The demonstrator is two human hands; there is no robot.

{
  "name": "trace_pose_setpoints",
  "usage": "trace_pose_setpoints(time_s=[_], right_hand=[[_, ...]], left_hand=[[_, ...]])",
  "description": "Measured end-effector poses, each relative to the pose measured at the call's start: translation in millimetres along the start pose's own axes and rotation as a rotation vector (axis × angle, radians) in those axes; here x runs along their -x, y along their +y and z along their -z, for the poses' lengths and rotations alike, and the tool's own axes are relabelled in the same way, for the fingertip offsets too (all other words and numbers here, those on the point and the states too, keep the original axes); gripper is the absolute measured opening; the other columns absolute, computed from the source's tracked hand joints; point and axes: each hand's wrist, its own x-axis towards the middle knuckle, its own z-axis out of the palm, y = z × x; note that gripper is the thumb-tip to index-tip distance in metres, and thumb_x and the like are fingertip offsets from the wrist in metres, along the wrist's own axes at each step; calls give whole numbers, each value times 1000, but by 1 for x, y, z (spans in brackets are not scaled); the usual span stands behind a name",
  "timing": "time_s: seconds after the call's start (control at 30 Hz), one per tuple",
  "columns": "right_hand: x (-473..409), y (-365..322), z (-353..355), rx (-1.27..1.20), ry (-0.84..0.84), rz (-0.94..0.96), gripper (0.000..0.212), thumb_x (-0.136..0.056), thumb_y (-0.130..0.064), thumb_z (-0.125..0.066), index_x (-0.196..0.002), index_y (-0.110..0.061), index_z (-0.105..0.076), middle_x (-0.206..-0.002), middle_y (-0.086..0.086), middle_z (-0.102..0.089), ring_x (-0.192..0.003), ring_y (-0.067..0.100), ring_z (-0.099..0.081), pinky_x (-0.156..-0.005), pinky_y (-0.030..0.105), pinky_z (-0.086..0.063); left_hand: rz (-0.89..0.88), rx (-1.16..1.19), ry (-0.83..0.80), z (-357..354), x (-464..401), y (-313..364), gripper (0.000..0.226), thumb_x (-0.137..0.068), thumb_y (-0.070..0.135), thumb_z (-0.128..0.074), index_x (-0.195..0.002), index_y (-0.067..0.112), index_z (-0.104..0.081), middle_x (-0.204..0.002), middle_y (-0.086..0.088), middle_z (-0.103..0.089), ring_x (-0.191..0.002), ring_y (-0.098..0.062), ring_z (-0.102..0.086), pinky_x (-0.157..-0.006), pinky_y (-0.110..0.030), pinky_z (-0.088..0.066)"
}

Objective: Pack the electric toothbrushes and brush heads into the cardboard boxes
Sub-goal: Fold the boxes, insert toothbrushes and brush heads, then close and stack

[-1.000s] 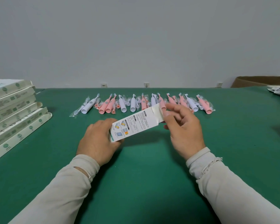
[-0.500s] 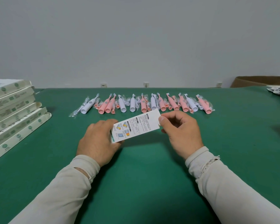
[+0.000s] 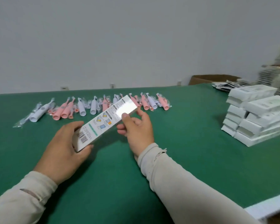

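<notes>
A long white cardboard box [image 3: 103, 122] with printed pictures and a barcode hangs tilted above the green table. My left hand [image 3: 65, 146] grips its near, barcode end. My right hand [image 3: 136, 126] pinches its far part, thumb on the top face. Behind the box a row of pink and white electric toothbrushes [image 3: 94, 107] in clear bags lies across the table, brush heads pointing away.
A stack of closed white boxes [image 3: 255, 117] stands on the right of the green table [image 3: 192, 143]. Behind it lie loose leaflets [image 3: 223, 85] and a brown carton [image 3: 213, 79]. A white sheet's corner [image 3: 271, 206] shows at the bottom right.
The view has swung right: the flat boxes at the left are out of frame and the stack on the right has appeared. The box in my hands is closed and nearer the camera.
</notes>
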Motion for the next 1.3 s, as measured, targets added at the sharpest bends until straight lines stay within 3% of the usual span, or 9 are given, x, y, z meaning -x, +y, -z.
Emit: trace_pose_setpoints(time_s=[0.1,0.2,0.43,0.57,0.7,0.87,1.03,1.13,1.3], right_hand=[[20,2,-11,42,-105,-163,21,-94,-25,-66,-112,-12,-65,-96,3,-76,-60,2,-63,-59,20,-53],[45,4,-25,139,-188,-232,25,-83,-30,-70,-105,-17,-69,-105,-3,-76,-80,7,-68,-78,28,-55],[18,-86,75,357,265,51,14,-91,-24,-62,-104,-22,-58,-113,4,-72,-100,29,-70,-93,51,-56],[-16,-153,186,586,507,-5,11,-90,-20,-61,-81,-13,-61,-94,12,-67,-86,33,-70,-84,50,-60],[-30,-185,259,521,677,-121,33,-91,-14,-61,-120,2,-58,-76,11,-64,-65,25,-68,-60,32,-60],[-38,-199,294,371,812,-185,25,-87,-17,-63,-108,-4,-59,-44,8,-62,-38,20,-64,-66,39,-64],[-38,-196,303,407,796,-195,23,-89,-13,-63,-110,-4,-63,-56,10,-69,-47,21,-68,-71,39,-63],[-34,-190,300,419,807,-143,39,-89,-22,-65,-122,-3,-57,-103,16,-71,-79,27,-70,-79,42,-62],[6,-149,220,651,918,224,32,-91,-27,-61,-120,-14,-62,-112,1,-64,-92,18,-59,-84,26,-44]], left_hand=[[-64,83,67,-11,4,21,63,-72,23,-86,-127,19,-57,-114,5,-58,-102,-9,-50,-87,-41,-51],[-144,176,92,-17,6,40,67,-70,9,-86,-128,22,-57,-112,12,-54,-104,-5,-49,-88,-46,-54],[-344,219,38,-25,9,71,36,-81,42,-69,-115,35,-60,-114,30,-52,-97,3,-52,-79,-16,-43],[-264,246,-26,-41,14,56,35,-82,16,-78,-87,46,-59,-99,27,-61,-95,9,-56,-75,-5,-42],[-157,188,-46,-42,17,37,32,-81,13,-80,-74,39,-63,-97,27,-63,-84,5,-58,-67,-2,-37],[-164,175,-57,-42,17,38,31,-81,15,-79,-74,41,-63,-95,26,-63,-80,3,-59,-64,-4,-38],[-151,185,-76,-42,16,42,30,-81,14,-79,-74,39,-64,-93,26,-63,-79,3,-59,-64,-6,-39],[-145,202,-59,-42,16,45,29,-81,12,-79,-74,37,-65,-92,27,-63,-76,5,-58,-62,-5,-38],[-109,218,-51,-42,15,46,29,-82,12,-79,-74,36,-65,-77,14,-67,-76,5,-59,-61,-4,-38]])
